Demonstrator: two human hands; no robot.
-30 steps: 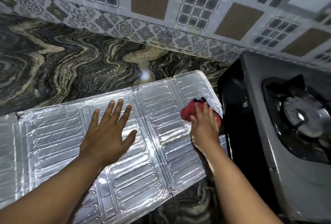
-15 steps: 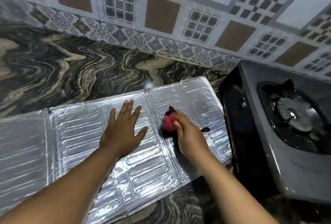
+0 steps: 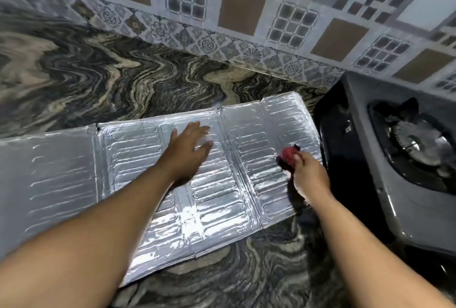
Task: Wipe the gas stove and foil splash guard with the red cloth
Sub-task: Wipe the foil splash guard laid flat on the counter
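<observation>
The silver foil splash guard point(image 3: 138, 159) lies unfolded and flat on the marbled counter. My left hand point(image 3: 187, 152) presses flat on its middle panel, fingers spread. My right hand point(image 3: 309, 175) grips the bunched red cloth point(image 3: 288, 154) and holds it against the guard's right panel, close to its right edge. The gas stove point(image 3: 385, 184) stands just right of the guard, grey with a black burner point(image 3: 417, 145) and pan support on top.
The dark marbled counter point(image 3: 123, 78) stretches behind and in front of the guard. A patterned tile wall point(image 3: 246, 7) rises at the back. The stove's black side faces the guard's right edge with a narrow gap.
My right hand slid the red cloth left across the right panel, then back toward the guard's right edge. My left hand stays pressed on the middle panel.
</observation>
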